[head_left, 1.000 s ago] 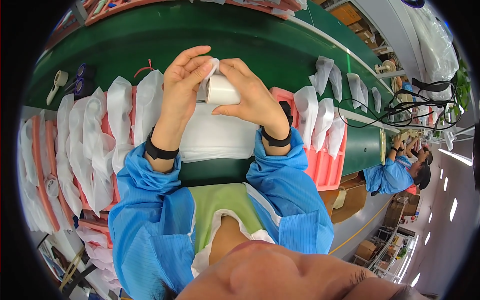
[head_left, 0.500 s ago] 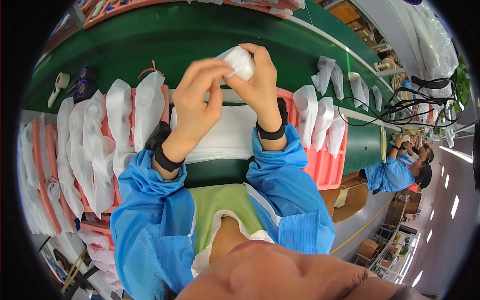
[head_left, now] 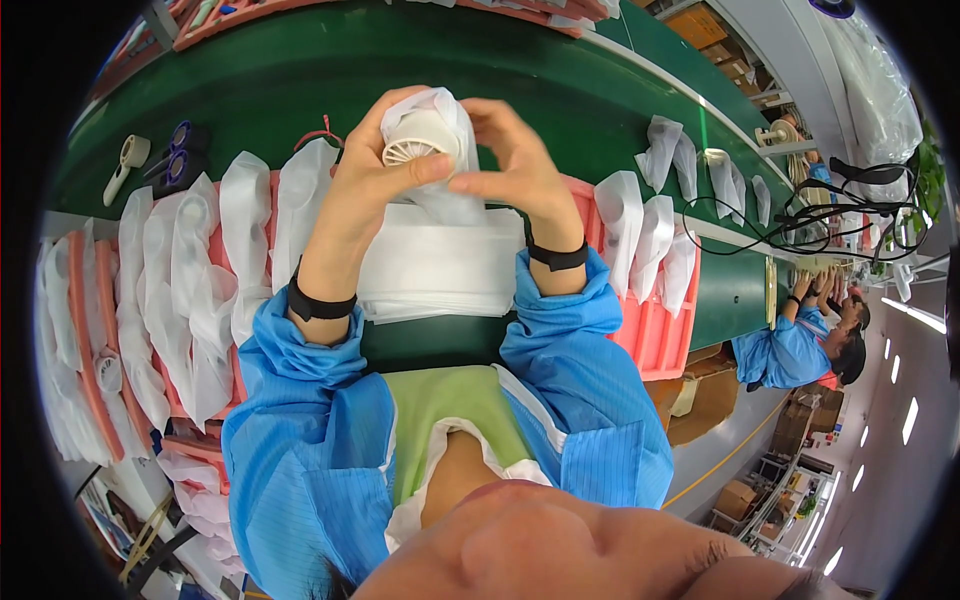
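Observation:
My left hand (head_left: 385,165) is closed around a white handheld fan (head_left: 412,138), its round ribbed grille facing me. A translucent white bag (head_left: 450,115) wraps the fan's far side and hangs below it; the rest of the fan is hidden. My right hand (head_left: 515,160), slightly blurred, curves beside the bag's right side with thumb and fingers apart. Its fingertips are at the bag's edge; whether they touch it I cannot tell. Just below my hands lies a stack of flat white bags (head_left: 440,265) on the green table (head_left: 300,75).
Pink trays (head_left: 655,335) stand on both sides, with several bagged items (head_left: 245,215) laid across the left ones. At far left are a bare white fan (head_left: 127,165) and dark objects with purple rings (head_left: 178,165). Black cables (head_left: 850,210) hang at right; a co-worker (head_left: 790,340) sits beyond.
The fan's grille has turned into view. My left hand has moved left and now grips the fan, while my right hand has loosened and shifted to the bag's right side.

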### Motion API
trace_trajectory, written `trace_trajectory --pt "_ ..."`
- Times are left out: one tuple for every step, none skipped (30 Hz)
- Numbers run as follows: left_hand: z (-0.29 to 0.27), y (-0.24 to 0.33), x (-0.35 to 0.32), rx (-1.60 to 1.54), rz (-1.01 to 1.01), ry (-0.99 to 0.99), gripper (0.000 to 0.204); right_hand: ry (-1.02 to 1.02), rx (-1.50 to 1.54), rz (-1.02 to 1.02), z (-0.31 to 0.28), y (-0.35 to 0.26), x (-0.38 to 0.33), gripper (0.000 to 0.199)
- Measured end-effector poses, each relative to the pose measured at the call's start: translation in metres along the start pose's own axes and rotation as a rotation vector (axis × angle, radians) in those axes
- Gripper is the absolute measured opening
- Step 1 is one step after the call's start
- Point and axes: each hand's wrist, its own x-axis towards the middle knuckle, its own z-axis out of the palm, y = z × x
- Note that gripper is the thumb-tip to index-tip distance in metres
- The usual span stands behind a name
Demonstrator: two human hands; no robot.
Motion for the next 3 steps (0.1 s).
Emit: trace_trajectory --pt "-0.0011 -0.0012 -0.0014 -0.058 0.019 -0.034 0.049 -0.099 -0.005 0.052 0.0012 0.0017 -0.0011 0.073" --pt "-0.0021 -0.0026 -0.0029 -0.116 0.038 -0.068 0.048 -0.199 -0.009 0.104 0.0059 0.0019 -0.0015 0.077" --pt "-0.0024 -0.003 -0.0039 -0.174 0.056 -0.101 0.047 -0.199 -0.009 0.104 0.0059 0.0022 -0.0015 0.077"
